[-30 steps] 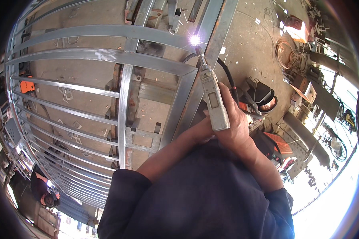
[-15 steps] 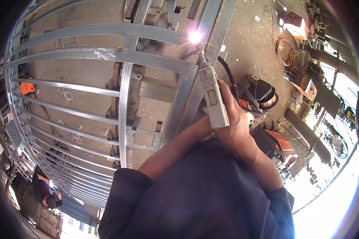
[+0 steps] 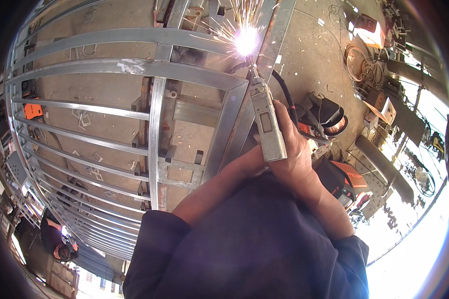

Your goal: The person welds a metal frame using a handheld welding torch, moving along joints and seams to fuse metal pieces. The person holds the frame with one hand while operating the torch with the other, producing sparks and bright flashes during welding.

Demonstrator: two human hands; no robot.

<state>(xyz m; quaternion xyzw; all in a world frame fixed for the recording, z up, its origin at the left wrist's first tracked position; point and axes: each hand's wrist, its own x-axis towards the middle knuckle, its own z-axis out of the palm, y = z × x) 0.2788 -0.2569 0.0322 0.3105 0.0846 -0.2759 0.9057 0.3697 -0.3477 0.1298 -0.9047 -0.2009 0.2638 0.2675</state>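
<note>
My right hand [image 3: 294, 149] is wrapped round the boxy grey body of a welding torch [image 3: 269, 124], fingers curled along its right side. My left hand [image 3: 254, 158] is tucked behind the torch's lower end, against my right hand; its fingers are hidden, so I cannot make out its grip. The torch's nozzle points away from me at the corner of a metal tube frame [image 3: 194, 74]. A white glare [image 3: 246, 44] burns at the tip, hiding the spot on the metal, and orange sparks fan out beyond it. A black cable [image 3: 283, 84] curves beside the torch.
Parallel bars [image 3: 85, 108] of the frame stretch left. At right are a wire spool [image 3: 338, 125], an orange-and-black machine [image 3: 341, 182] and coiled hose [image 3: 359, 65] on the floor. Another person [image 3: 60, 244] works at the far lower left, with a bright light near their hands.
The glare at the nozzle has grown larger, and a spray of orange sparks now flies up from it. Both hands and the torch have barely moved.
</note>
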